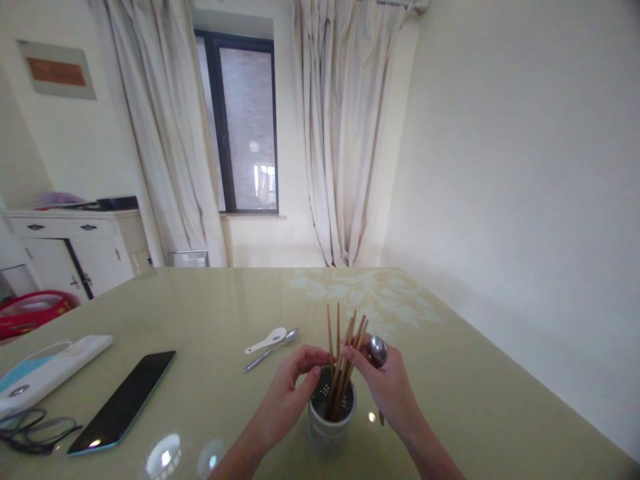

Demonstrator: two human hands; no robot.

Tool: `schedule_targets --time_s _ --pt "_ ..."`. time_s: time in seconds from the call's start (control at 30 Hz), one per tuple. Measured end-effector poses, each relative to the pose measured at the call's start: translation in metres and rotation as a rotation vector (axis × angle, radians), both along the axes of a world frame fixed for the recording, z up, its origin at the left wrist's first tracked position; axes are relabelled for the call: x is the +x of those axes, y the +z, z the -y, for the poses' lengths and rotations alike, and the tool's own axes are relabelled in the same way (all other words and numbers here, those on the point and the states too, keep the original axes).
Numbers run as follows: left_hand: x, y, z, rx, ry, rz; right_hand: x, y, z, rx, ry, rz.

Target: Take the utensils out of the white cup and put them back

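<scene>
A grey chopstick holder (327,427) with small drain holes stands upright near the table's front edge. Several wooden chopsticks (341,380) lean in it, their tops fanned out above the rim. My left hand (295,383) curls at the holder's left and back rim, thumb and fingers against it. In my right hand (387,380) is a metal spoon (377,350), bowl upward, its handle end showing below the palm outside the holder. The right fingertips also touch the chopsticks. Beyond my left hand lie a white ceramic spoon (265,341) and a second metal spoon (270,351), close together.
On the left of the glossy table (200,320) lie a dark phone (125,400), a white device (55,373) and a tangled black cable (35,430). A wall (540,200) runs along the right. A white cabinet (75,253) and a red basin (35,310) stand beyond the table.
</scene>
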State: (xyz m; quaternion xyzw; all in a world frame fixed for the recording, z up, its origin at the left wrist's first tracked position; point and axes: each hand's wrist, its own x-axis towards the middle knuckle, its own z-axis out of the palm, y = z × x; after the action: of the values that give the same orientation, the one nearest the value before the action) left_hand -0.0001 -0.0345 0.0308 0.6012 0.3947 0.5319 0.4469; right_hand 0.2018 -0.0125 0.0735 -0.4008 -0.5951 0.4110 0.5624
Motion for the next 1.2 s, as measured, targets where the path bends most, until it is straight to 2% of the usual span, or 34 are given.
schedule_targets --time_s 0.17,0.37,0.5,0.63,0.77,0.97,1.2 --pt "-0.001 -0.006 0.000 -0.030 -0.038 0.076 -0.009 -0.010 0.001 0.004 0.002 0.055" --pt "0.005 0.002 0.004 -0.055 -0.125 0.128 -0.011 -0.011 0.006 0.005 0.164 0.007" --pt "0.009 0.002 0.003 -0.079 -0.129 0.157 -0.012 -0.015 0.006 0.029 0.113 0.028" --pt "0.008 -0.002 0.001 -0.081 -0.118 0.161 -0.014 -0.018 0.005 -0.012 0.104 0.049" --pt "0.007 -0.003 0.003 -0.082 -0.100 0.150 -0.013 -0.010 0.006 0.001 0.086 0.028" --pt "0.007 0.005 0.004 -0.113 -0.096 0.108 -0.002 0.000 0.007 0.063 -0.035 -0.012" --pt "0.008 0.004 0.003 -0.096 -0.106 0.080 -0.011 -0.015 0.000 -0.018 0.007 0.063"
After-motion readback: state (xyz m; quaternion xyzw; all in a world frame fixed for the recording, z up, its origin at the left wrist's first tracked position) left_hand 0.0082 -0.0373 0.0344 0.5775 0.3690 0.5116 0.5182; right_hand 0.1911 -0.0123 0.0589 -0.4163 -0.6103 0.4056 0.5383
